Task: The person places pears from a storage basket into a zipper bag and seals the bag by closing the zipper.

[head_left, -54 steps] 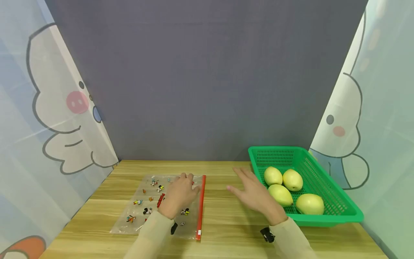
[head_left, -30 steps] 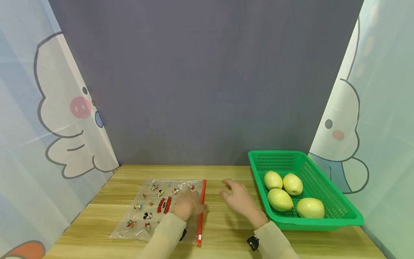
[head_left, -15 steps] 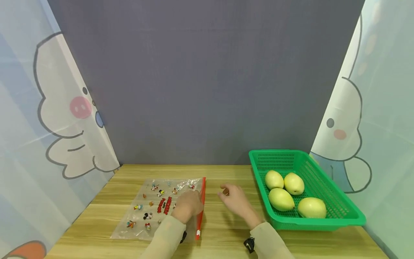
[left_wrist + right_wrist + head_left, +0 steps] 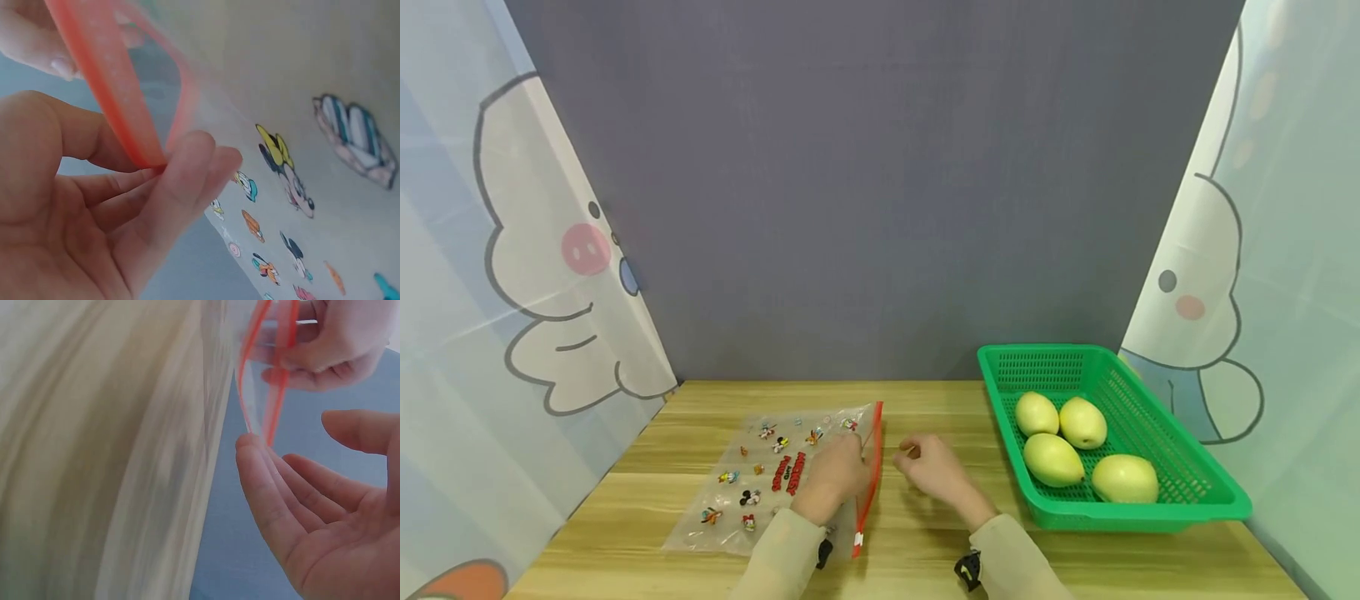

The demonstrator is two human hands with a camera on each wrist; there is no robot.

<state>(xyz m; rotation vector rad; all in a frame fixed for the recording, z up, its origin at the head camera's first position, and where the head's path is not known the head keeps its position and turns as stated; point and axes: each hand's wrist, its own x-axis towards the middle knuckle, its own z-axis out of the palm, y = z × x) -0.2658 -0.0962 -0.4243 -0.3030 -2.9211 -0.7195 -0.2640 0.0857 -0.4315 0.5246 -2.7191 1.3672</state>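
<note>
A clear zip bag printed with cartoon figures lies on the table, its red zip edge raised. My left hand pinches that edge between thumb and fingers. In the left wrist view, the two red strips part above the pinch, leaving a gap at the mouth. Just right of the edge is my right hand, its fingers bent but loose. Seen from the right wrist, the right hand has thumb and fingers apart, a fingertip close to the red strip; whether it touches cannot be told.
A green plastic basket stands at the table's right side. Inside are several pale yellow-green fruits. A white slider sits at the near end of the zip. Behind the table hangs a dark grey curtain.
My left hand has come to the zip edge, taken hold of it and lifted it, shifting the bag slightly right. My right hand has moved left from beside the basket towards the bag.
</note>
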